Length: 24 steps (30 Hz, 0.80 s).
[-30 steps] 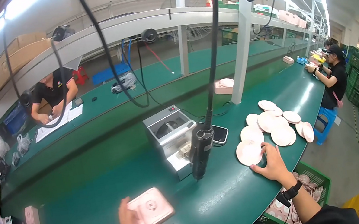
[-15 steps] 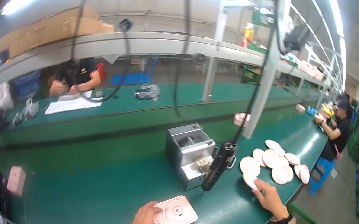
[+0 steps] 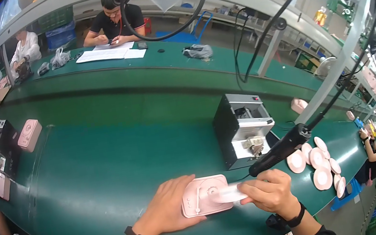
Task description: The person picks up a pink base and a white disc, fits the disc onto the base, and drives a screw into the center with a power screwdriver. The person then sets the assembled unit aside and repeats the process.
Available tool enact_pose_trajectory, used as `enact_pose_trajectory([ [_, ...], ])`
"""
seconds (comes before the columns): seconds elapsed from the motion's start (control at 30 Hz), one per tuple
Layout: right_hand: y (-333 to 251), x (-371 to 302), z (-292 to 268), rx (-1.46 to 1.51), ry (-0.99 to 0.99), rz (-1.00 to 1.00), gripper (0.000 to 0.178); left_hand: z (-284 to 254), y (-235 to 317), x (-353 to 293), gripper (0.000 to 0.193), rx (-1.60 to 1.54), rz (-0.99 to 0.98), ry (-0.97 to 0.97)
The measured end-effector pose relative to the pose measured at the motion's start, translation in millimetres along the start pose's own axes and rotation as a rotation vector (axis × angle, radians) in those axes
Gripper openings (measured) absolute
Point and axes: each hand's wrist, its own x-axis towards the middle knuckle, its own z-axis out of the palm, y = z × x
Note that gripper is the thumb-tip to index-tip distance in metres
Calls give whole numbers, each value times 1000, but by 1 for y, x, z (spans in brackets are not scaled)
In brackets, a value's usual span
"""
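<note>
A pink rectangular device [image 3: 200, 195] with a round face lies flat on the green bench top [image 3: 107, 169] near the front edge. My left hand [image 3: 170, 208] rests on its left side and holds it down. My right hand [image 3: 268, 192] pinches a thin pale round disc [image 3: 227, 194] and has it over the right part of the device. Several more pale pink discs [image 3: 315, 161] lie spread on the bench to the right of my right hand.
A hanging black electric screwdriver [image 3: 279, 148] dangles just above my right hand. A silver box-shaped machine [image 3: 241, 128] stands behind it. Another pink device [image 3: 29, 135] lies far left by a black tray. Other people work along the benches at the back, left and far right.
The view has swung left and down. My right hand left the spread discs and came to the pink device with one disc. My left hand stays on the device.
</note>
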Motion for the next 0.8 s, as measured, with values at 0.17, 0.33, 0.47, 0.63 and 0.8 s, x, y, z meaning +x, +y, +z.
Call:
enact_pose_trajectory([
  [0.17,10,-3,38,78,-38,-47,30,-5,-4,2,108,-5,-56,7],
  [0.33,10,-6,48,220,-142,12,28,-8,-7,0,110,-4,-54,-8],
  [0.47,13,-10,40,241,-184,22,30,-11,-11,1,111,-5,-73,-28],
  [0.63,15,-16,39,369,-196,-19,40,-7,-13,6,113,-27,-68,-37],
  [0.8,7,-22,58,480,-177,14,36,-8,-12,6,114,-9,-79,-66],
])
